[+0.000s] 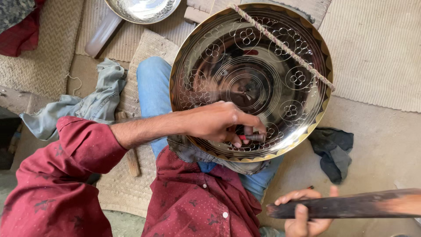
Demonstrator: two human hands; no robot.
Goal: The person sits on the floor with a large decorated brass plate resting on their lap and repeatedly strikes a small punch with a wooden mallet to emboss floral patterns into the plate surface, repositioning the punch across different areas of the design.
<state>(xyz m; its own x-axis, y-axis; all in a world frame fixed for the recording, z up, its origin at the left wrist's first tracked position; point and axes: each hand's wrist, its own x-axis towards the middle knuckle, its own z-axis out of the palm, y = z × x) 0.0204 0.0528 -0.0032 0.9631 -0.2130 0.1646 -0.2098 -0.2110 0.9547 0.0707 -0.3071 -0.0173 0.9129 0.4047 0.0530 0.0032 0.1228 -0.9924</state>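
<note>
1. Large engraved brass plate [258,57] is resting tilted on the person's lap, face up toward the head camera, likely for reach
2. Left hand [219,123] is pinching a small dark punch [254,137], tip touching the plate's lower band near the rim
3. Right hand [305,215] is gripping a dark wooden stick [351,204], raised apart from the plate, seemingly as a striker
4. Twisted cord [280,44] is crossing the plate's upper face
</note>
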